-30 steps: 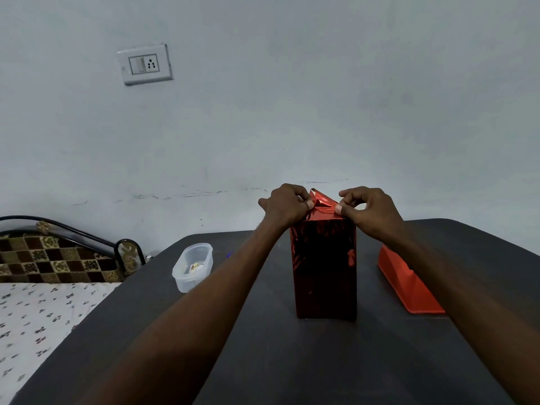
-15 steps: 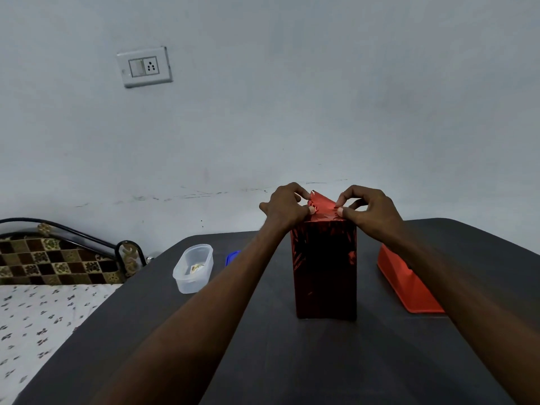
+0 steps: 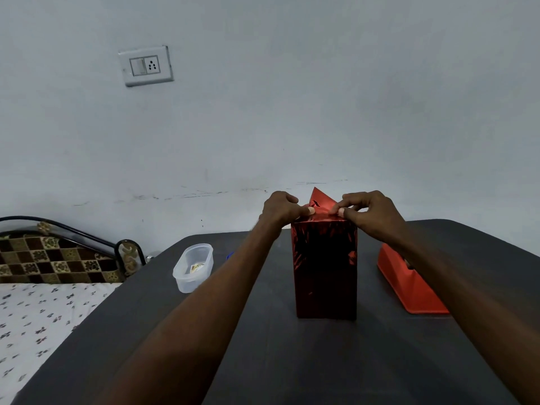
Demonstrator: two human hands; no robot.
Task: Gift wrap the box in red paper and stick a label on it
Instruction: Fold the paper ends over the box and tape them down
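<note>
A tall box (image 3: 325,270) covered in shiny red paper stands upright in the middle of the dark table (image 3: 292,361). At its top a pointed red paper flap (image 3: 320,200) sticks up. My left hand (image 3: 282,210) rests on the top left edge, its thumb pressing the paper down. My right hand (image 3: 371,213) is at the top right edge, thumb and fingers pinching the folded paper. The box's top face is mostly hidden behind my hands.
An orange-red tape dispenser (image 3: 409,285) lies right of the box, partly under my right forearm. A clear plastic tub (image 3: 193,267) with a small card inside stands to the left, a blue object (image 3: 230,255) just behind it. A bed (image 3: 38,302) borders the table's left side.
The red flap stands taller and more pointed than before. My right hand has shifted slightly, its fingers pinching closer to the box's top edge. The box has stayed in place.
</note>
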